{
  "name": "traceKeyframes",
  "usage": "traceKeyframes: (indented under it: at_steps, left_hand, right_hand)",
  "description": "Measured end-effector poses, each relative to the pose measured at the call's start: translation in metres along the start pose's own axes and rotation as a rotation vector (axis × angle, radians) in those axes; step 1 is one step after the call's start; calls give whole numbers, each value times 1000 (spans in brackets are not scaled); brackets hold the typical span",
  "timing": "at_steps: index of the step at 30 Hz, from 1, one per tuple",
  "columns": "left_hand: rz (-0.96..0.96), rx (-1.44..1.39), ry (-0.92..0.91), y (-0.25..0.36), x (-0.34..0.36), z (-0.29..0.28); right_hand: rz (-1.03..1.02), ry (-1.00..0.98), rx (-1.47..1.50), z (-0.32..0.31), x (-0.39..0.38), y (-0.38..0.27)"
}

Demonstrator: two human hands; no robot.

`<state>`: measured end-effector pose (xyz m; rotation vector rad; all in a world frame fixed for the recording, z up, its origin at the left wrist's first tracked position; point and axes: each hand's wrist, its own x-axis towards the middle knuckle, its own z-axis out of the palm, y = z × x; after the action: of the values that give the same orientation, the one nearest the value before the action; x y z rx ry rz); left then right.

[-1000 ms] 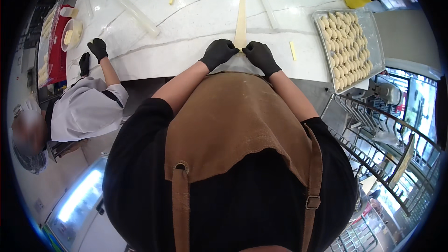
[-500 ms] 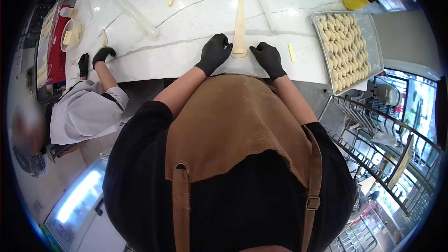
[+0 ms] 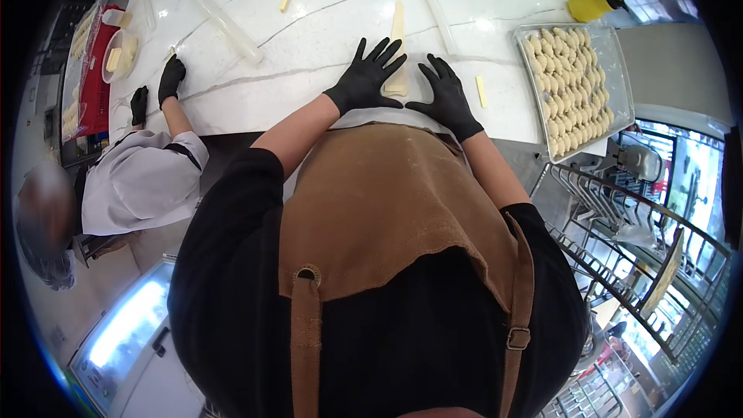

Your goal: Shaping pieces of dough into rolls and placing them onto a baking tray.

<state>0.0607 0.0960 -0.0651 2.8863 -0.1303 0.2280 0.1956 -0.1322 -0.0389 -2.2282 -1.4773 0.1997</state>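
A long, narrow strip of dough [image 3: 396, 81] lies on the table in front of me, its thin end pointing away and its wide end near the edge. My left hand [image 3: 367, 80], in a black glove, is open with fingers spread, its fingertips over the middle of the strip. Just right of the wide end is my gloved right hand [image 3: 445, 101], also open, thumb pointing toward the left thumb. The left fingers hide part of the dough. A pale yellow stick [image 3: 481, 91], like butter, lies right of my right hand.
A tray of shaped dough pieces [image 3: 569, 89] stands at the right edge, a wire rack [image 3: 619, 201] below. Two translucent rods [image 3: 226, 25] lie farther back on the marble table [image 3: 309, 42]. At left, a co-worker's gloved hand [image 3: 172, 77] works near a bowl [image 3: 128, 58].
Both my hands have gone from curled fingers beside the dough to spread fingers, the left now over the strip. The co-worker's hand has moved slightly away from the table edge.
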Motion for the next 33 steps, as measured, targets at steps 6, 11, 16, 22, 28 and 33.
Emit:
traceKeyframes:
  at_steps: [6,11,16,22,28,33]
  left_hand:
    - [-60,37,-14,-11,0,-16]
    - [-61,-8,4,-15,-7,-14]
    - [17,-80,24,-10,-13,-14]
    - [22,-197,-19,-1,-24,2]
    - [-34,-238,113,6,-23,-1]
    - [-75,-309,137,4,-20,4]
  right_hand:
    - [-86,28,-31,12,36,5]
    - [-162,15,-17,-1,37,7]
    - [-230,-1,61,10,30,2]
    - [-302,-56,140,18,28,-9]
    - [-250,42,135,20,25,-12]
    - [-263,89,186,21,30,-13]
